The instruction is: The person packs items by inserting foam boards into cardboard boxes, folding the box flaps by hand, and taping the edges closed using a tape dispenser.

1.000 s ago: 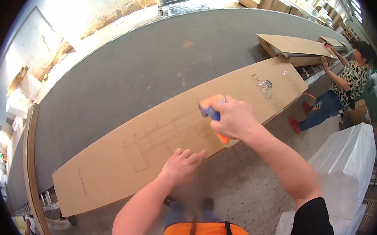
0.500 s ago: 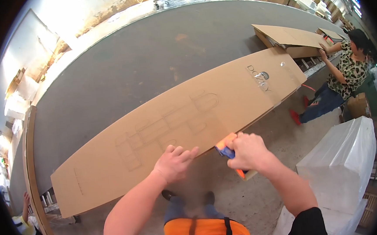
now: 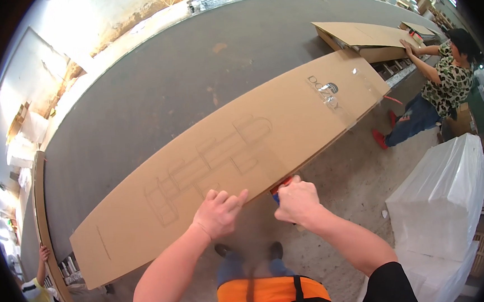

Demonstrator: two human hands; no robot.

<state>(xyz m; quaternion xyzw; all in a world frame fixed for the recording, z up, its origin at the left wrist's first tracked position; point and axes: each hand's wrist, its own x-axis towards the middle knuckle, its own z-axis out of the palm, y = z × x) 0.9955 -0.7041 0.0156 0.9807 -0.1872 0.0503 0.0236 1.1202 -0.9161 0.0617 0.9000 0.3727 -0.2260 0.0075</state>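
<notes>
A long, flat brown cardboard box lies slantwise in front of me, with printed lines and a dark logo on top. My left hand is at its near edge, fingers loosely bent and a little apart, holding nothing I can see. Closed around an orange-and-blue tape dispenser, my right hand is against the same edge, farther right. My fingers and the box edge hide most of the dispenser. Shiny clear tape shows near the box's far right end.
The box rests on a wide grey conveyor belt. At the far right a co-worker handles another carton. A person's hand touches an upright carton at left. Plastic-wrapped white blocks stand at right.
My right hand has moved slightly left and down with the tape dispenser, bringing it against the box edge. The left hand stays near the edge. The hand at far left has risen along its carton.
</notes>
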